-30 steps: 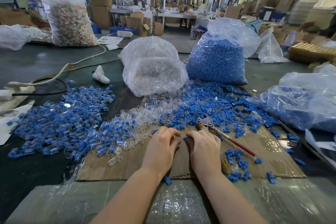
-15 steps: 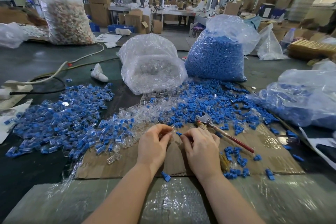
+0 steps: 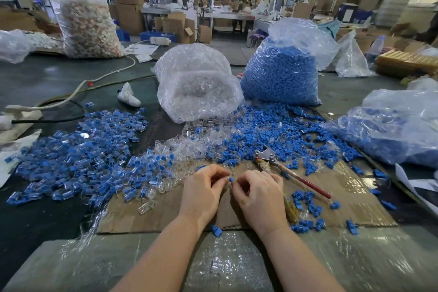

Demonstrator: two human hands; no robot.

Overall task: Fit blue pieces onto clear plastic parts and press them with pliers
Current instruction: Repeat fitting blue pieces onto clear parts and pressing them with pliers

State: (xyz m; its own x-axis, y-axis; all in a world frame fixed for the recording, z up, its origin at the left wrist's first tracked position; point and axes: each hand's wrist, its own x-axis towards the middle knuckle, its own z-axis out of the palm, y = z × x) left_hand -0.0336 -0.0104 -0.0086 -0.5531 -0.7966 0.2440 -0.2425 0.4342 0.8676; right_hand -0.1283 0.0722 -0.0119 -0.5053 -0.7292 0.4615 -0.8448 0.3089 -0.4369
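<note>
**Blue piece pinched between both hands, pliers waiting to the right**

I have both hands together over the middle of the cardboard sheet (image 3: 355, 201). My left hand (image 3: 201, 193) and my right hand (image 3: 259, 199) meet fingertip to fingertip, and a small blue piece (image 3: 231, 179) shows in the gap between them. The fingers of both hands are curled in and pinching. I take it that the left holds a clear part, but it is too small and too hidden for me to tell. The blue piece lies just off my right fingertips, toward the left hand, so the fit runs roughly side to side between the hands. Its own long axis I cannot make out.

The pliers (image 3: 284, 169) lie on the cardboard just beyond and to the right of my right hand, head toward the far edge, red handle angled to the near right. The right hand is clearly the nearer one to them, and nothing lies across that reach but loose blue pieces.

Beyond my hands the loose clear parts (image 3: 180, 149) spread along the far edge of the cardboard, with scattered blue pieces (image 3: 258, 137) to their right. The heap of fitted parts (image 3: 71, 159) is off the left edge, well apart from the hands.
</note>
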